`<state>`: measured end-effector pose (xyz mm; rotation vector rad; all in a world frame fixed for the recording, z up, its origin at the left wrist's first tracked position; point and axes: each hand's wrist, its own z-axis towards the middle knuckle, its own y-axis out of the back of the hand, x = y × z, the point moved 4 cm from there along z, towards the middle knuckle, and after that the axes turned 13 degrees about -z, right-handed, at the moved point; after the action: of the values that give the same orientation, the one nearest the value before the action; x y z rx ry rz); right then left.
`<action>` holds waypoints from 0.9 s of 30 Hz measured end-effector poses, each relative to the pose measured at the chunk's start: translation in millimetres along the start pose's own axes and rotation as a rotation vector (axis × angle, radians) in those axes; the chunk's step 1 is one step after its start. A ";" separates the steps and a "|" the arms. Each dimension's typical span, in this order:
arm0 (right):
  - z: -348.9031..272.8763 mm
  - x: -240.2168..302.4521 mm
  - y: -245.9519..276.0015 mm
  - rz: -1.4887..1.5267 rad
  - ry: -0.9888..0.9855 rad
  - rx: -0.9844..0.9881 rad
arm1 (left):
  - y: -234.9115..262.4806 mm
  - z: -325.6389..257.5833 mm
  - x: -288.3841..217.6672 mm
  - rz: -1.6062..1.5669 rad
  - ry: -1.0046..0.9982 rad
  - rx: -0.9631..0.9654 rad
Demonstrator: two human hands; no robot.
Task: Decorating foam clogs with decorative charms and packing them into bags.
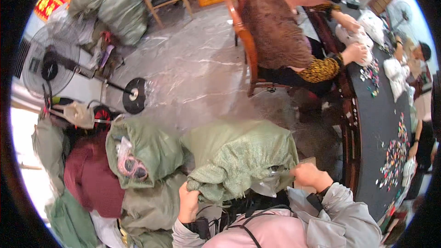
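A large pale green woven sack (239, 149) lies in front of me, its bunched mouth toward my body. My left hand (187, 203) is closed round a gathered fold at the near left of that mouth. At the right end of the mouth, my right hand (312, 177) is closed on the sack's edge. Between my hands a clear plastic bag (267, 186) pokes out of the opening. The rest of the sack's contents is hidden.
To the left stand another green sack (158, 151) with pink rings showing, a maroon bundle (92, 174) and a standing fan (50, 59). At the right, a person (280, 27) in a wooden chair works at a dark table (372, 156) strewn with small colourful pieces.
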<state>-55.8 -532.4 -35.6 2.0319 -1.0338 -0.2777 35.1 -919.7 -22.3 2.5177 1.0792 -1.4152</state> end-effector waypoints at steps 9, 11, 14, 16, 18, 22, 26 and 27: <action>-73.7 -103.6 79.5 -0.155 -0.586 -0.647 | -167.6 117.4 -29.2 -0.002 -0.012 0.545; -76.3 -119.1 73.8 -0.157 -0.728 -0.802 | -191.8 140.6 -10.1 0.107 -0.024 0.561; -60.0 -80.6 95.7 -0.026 -0.697 -1.078 | -190.4 193.5 23.3 0.636 -0.185 0.462; -35.4 -53.3 77.6 -0.010 -0.608 -0.971 | -191.5 213.4 43.7 0.629 -0.102 0.408; -12.3 -25.0 46.9 -0.011 -0.538 -0.738 | -202.3 212.6 56.2 0.492 0.070 0.454; 3.7 31.8 -15.8 0.169 -0.366 -0.445 | -198.2 193.1 79.0 0.340 0.009 0.557; -7.7 57.8 -53.8 0.155 -0.293 -0.240 | -116.3 182.3 116.1 0.437 0.065 0.449; -16.2 57.8 -60.8 0.181 -0.304 -0.265 | -86.9 179.4 126.0 0.547 0.102 0.443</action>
<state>24.2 -546.8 -61.8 1.6779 -1.2837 -0.6085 -105.5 -851.8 -199.0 2.8710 0.0376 -1.4795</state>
